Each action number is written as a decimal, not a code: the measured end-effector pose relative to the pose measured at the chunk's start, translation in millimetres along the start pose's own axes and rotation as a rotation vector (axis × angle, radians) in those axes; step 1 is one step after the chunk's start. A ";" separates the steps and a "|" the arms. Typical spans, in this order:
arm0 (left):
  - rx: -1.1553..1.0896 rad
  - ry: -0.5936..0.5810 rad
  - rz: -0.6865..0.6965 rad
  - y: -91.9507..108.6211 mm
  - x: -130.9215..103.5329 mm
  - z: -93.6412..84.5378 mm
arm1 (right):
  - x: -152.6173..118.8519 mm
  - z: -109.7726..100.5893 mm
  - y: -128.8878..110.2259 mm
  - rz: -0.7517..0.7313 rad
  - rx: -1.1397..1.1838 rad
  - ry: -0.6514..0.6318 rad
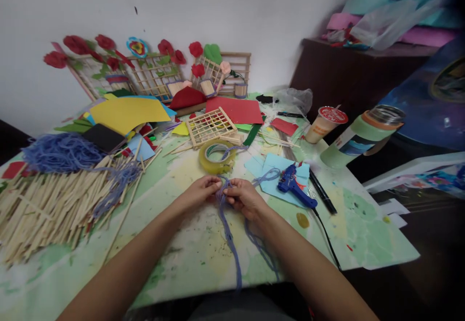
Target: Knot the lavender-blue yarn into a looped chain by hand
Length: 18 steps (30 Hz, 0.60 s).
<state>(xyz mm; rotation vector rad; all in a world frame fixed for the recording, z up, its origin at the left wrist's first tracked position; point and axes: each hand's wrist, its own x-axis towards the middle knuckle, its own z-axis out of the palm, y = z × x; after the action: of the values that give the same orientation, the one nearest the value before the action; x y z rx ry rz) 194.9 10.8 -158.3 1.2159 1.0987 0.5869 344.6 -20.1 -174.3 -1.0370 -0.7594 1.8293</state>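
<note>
Blue yarn runs between my two hands, which meet near the middle of the table. My left hand pinches the yarn between thumb and fingers. Close beside it, my right hand grips the same yarn with curled fingers. Loose strands hang toward the front edge and trail under my right forearm. Just beyond the fingers lies a roll of yellow tape, with a bit of yarn across it. A small wooden stick lattice sits behind the tape.
Wooden sticks and a heap of blue yarn cover the left. On the right are a blue glue gun with its cord, a black pen, a cup and a bottle. Stick fences with paper flowers lean against the wall.
</note>
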 end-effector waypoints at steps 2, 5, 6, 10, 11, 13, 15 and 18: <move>0.009 -0.081 -0.029 -4.4 -0.1 3.4 | 1.5 -0.8 2.8 -0.002 -0.029 0.013; 0.099 -0.086 -0.013 -5.1 -2.1 3.8 | 2.2 -0.8 5.9 -0.013 -0.080 0.027; 0.154 -0.060 0.019 -4.7 -2.4 2.8 | 2.0 -0.2 6.2 -0.018 -0.096 0.032; 0.319 0.049 0.149 -2.7 -3.4 -0.8 | -0.8 4.1 2.0 -0.042 -0.144 0.065; 0.287 0.057 0.150 -2.3 -4.4 -0.5 | -1.8 5.1 0.0 -0.055 -0.145 0.072; 0.112 0.032 0.111 -1.3 -7.6 1.7 | -3.7 6.0 -4.3 -0.075 -0.135 0.075; -0.123 -0.010 0.026 -0.4 -11.9 4.6 | -5.2 5.4 -7.7 -0.064 -0.122 0.059; -0.363 -0.019 -0.085 0.8 -19.1 5.4 | -5.7 2.8 -9.1 -0.045 -0.096 0.042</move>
<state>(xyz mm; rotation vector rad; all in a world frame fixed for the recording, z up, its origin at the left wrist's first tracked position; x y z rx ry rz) 192.2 -7.6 -151.1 0.8548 0.9724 0.6749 347.2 -21.5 -163.6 -1.1075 -0.8450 1.7421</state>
